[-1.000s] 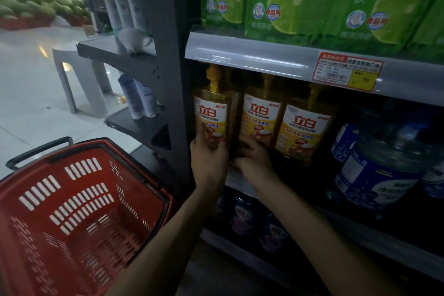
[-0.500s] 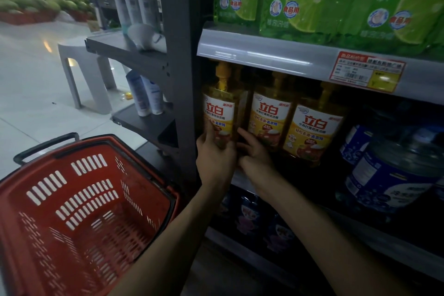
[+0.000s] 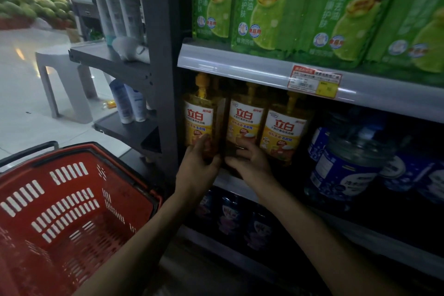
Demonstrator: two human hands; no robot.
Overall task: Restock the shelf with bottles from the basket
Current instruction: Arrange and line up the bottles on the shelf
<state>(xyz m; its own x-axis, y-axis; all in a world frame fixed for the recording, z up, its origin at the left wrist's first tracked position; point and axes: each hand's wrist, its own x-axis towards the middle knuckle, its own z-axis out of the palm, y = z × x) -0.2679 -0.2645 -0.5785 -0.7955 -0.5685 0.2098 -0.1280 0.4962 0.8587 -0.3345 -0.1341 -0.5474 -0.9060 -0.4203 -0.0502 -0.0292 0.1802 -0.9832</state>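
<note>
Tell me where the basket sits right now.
Head view, lower left: the red basket stands beside the shelf post, left of the left hand.

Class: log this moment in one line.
left hand grips left bottle | right hand holds middle bottle | both upright on shelf | basket shows no bottles

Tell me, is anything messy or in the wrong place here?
Two small things. A crumpled white thing, maybe a face mask, lies on the grey side shelf, and a yellow scrap lies on the floor by the stool. The yellow bottles stand straight.
</note>
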